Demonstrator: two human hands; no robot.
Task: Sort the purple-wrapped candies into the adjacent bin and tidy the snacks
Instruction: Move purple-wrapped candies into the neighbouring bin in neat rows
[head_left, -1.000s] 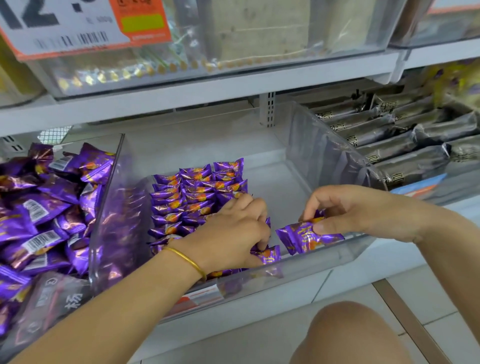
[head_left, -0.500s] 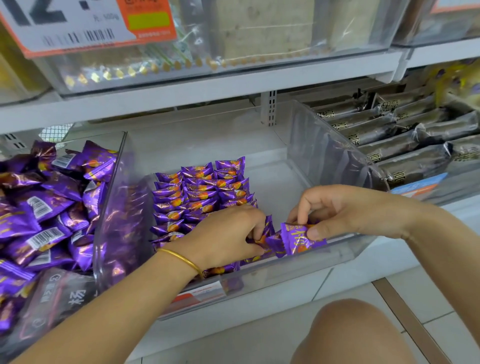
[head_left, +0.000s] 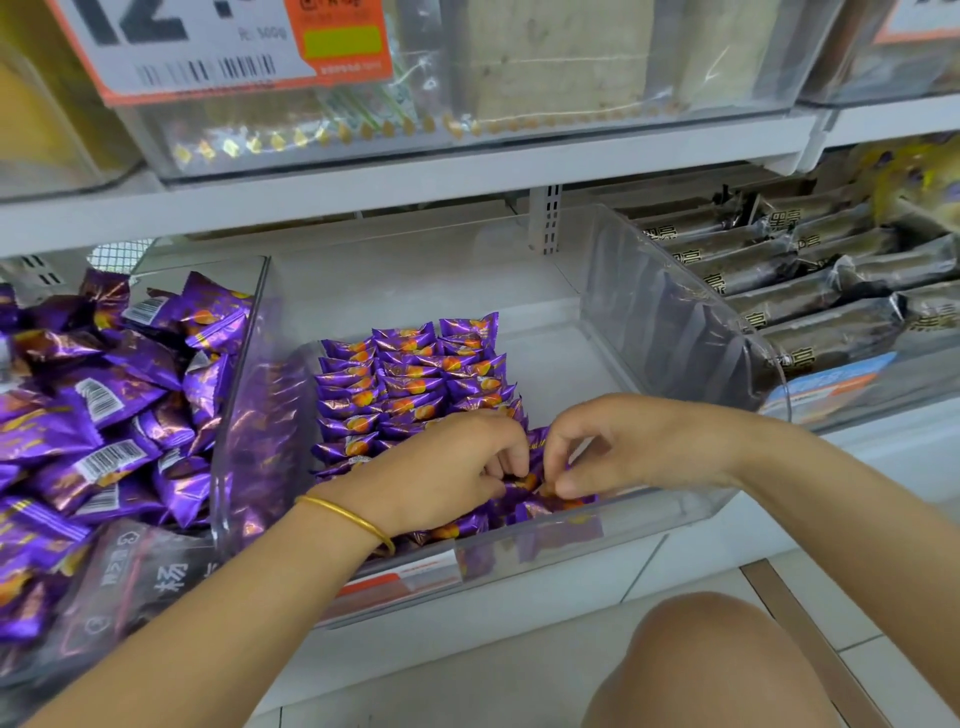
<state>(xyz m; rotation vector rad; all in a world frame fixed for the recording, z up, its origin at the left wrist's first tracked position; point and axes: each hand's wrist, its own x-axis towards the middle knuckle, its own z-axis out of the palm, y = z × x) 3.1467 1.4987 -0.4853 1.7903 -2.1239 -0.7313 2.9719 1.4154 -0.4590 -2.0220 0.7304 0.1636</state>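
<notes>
- Here, a white shop shelf (head_left: 467, 176) crossed the view, with pale floor tiles (head_left: 467, 675) below and the person's bare knee (head_left: 701, 665) at 5 o'clock.
- At 11 o'clock an orange-and-white price label (head_left: 234, 47) hung on a clear box on the upper shelf.
- A clear plastic bin (head_left: 675, 332) sat at the centre of the lower shelf, its far half bare.
- At 2 o'clock, the next bin held dark-wrapped bars (head_left: 805, 291) lying in rows.
- At 9 o'clock, a loose heap of purple candies (head_left: 104, 405) filled the neighbouring bin, some showing barcodes.
- In the centre bin, toward its left and front, the sorted candies (head_left: 415, 379) stood in neat rows: shiny purple wrappers, each with an orange spot.
- The left hand (head_left: 441, 467), with a gold bangle (head_left: 348, 514) at the wrist, reached into the bin's front; its fingers were curled onto a single candy (head_left: 535, 467).
- The right hand (head_left: 639, 441) met it from 3 o'clock, thumb and fingertips pinching the same candy, just beside the front row near the bin's front wall.
</notes>
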